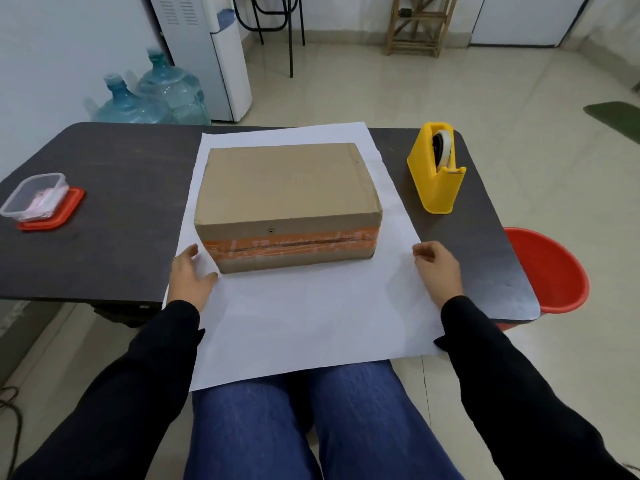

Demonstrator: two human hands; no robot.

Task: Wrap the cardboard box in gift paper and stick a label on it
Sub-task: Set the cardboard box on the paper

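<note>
Cardboard box (287, 188), rect., orange-taped, on smooth white paper (311, 323).

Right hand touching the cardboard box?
Apart. Head view: the right hand sits at the right edge of the gift paper, and a wide strip of bare paper shows between it and the cardboard box.

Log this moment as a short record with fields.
box: cardboard box, unwrapped, on the paper
paper: white gift paper, flat, overhanging table
left hand: rests on paper at box's near left corner
right hand: at paper's right edge, fingers curled; grip unclear
tape: yellow tape dispenser right of paper
container: clear tub on red lid, far left
</note>
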